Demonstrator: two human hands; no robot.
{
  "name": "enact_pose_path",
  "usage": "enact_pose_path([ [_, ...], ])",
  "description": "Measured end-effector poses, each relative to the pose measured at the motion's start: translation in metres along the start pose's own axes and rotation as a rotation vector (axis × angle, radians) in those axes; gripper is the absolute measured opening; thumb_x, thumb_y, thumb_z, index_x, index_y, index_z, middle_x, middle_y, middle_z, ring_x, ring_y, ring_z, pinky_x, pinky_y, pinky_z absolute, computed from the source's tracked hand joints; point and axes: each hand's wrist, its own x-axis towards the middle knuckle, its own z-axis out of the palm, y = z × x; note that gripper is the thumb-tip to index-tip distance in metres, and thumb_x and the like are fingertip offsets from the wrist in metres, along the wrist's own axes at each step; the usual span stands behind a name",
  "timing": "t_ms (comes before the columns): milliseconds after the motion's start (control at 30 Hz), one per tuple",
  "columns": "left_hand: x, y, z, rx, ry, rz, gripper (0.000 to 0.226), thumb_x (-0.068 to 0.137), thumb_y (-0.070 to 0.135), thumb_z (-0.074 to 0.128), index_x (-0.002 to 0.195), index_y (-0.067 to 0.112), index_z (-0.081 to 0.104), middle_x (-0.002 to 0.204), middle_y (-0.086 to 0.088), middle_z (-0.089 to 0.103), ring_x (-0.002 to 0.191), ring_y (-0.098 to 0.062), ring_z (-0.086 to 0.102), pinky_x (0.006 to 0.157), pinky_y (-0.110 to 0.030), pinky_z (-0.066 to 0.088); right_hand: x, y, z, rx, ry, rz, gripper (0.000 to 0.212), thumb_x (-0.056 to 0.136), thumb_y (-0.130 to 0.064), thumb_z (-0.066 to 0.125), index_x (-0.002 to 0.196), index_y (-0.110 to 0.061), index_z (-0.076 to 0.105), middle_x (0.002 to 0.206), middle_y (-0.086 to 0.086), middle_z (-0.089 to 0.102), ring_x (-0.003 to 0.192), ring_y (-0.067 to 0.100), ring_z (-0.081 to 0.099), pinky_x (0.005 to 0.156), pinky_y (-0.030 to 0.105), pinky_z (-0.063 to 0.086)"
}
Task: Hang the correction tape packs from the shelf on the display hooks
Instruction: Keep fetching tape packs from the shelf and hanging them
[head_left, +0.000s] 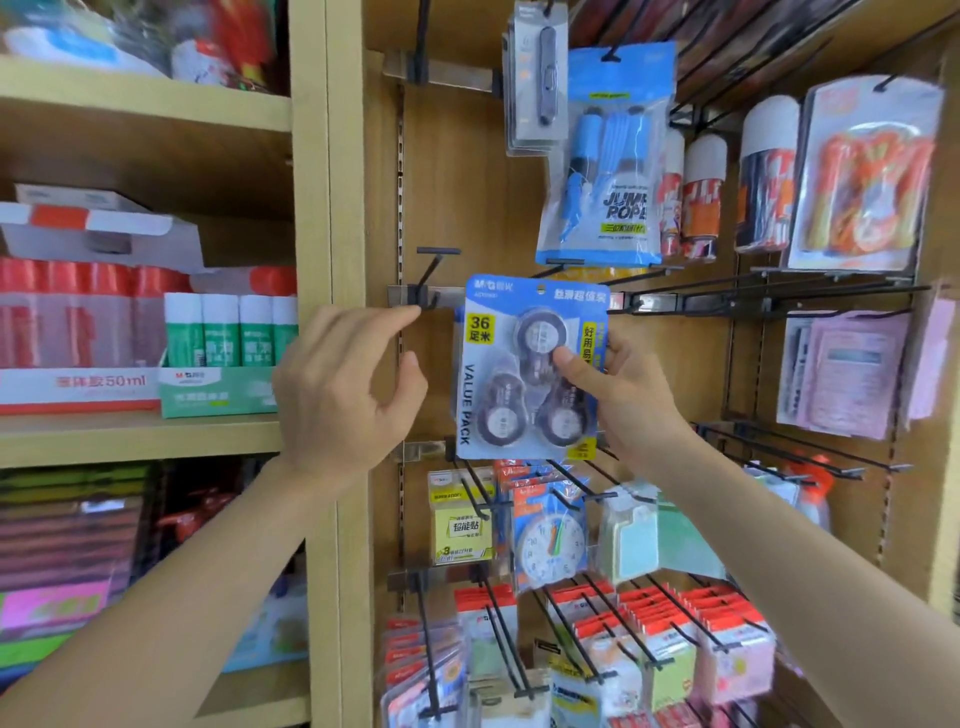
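Wooden display wall (467, 182): right hand (623, 400) pinches correction tape pack (498, 364); left hand (343, 395) at nine o'clock, fingers relaxed, perhaps touching hook (431, 265).

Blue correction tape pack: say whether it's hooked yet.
Not hooked. The right hand grips the blue correction tape pack; its top hole shows no hook through it.

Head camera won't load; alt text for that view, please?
The right hand holds a blue correction tape pack upright at the wooden hook wall, thumb on its front, while the left hand reaches toward a bare black hook just left of it. A jump rope pack hangs above, sticky notes below.
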Motion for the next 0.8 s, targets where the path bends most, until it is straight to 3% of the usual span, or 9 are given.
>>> enact_pose_path([
  [100,-0.001,-0.009,-0.006,0.239,-0.114,-0.021,0.044,0.087,0.025,0.062,0.128,0.010,0.066,0.139,-0.010,0.061,0.132,-0.031,0.052,0.107,-0.044,0.038,0.006,0.005,-0.010,-0.104,0.072,-0.008,0.027,0.093,-0.009,0.067,0.119,-0.008,0.064,0.106,0.008,0.076,0.097,0.026,0.073,0.089,0.050,0.058],
  [167,-0.006,-0.012,-0.006,0.317,-0.162,-0.001,0.048,0.088,0.026,0.061,0.134,0.011,0.063,0.150,-0.010,0.052,0.141,-0.032,0.043,0.114,-0.046,0.033,0.011,0.011,-0.014,-0.139,0.094,0.015,0.026,0.092,-0.012,0.069,0.118,-0.011,0.065,0.106,0.006,0.076,0.097,0.026,0.073,0.090,0.053,0.057],
  [333,-0.013,-0.012,-0.005,0.339,-0.152,0.032,0.045,0.089,0.025,0.058,0.131,0.011,0.066,0.149,-0.009,0.054,0.143,-0.033,0.042,0.116,-0.048,0.035,0.022,0.023,-0.013,-0.188,0.105,0.007,0.026,0.092,-0.016,0.071,0.117,-0.012,0.066,0.107,0.007,0.076,0.100,0.029,0.072,0.090,0.056,0.056],
  [533,-0.014,-0.013,-0.005,0.351,-0.149,0.032,0.044,0.090,0.025,0.055,0.129,0.010,0.067,0.150,-0.009,0.052,0.145,-0.033,0.040,0.117,-0.049,0.033,0.024,0.037,-0.007,-0.052,0.173,0.003,0.031,0.092,-0.013,0.070,0.121,-0.006,0.062,0.110,0.013,0.074,0.100,0.033,0.072,0.088,0.055,0.058],
  [800,-0.014,-0.012,-0.005,0.354,-0.119,0.039,0.043,0.087,0.021,0.057,0.127,0.009,0.068,0.150,-0.010,0.052,0.145,-0.033,0.040,0.120,-0.045,0.030,0.041,0.051,-0.012,-0.167,0.226,0.059,0.041,0.086,-0.021,0.078,0.122,-0.010,0.061,0.104,0.006,0.076,0.092,0.025,0.075,0.084,0.050,0.060],
])
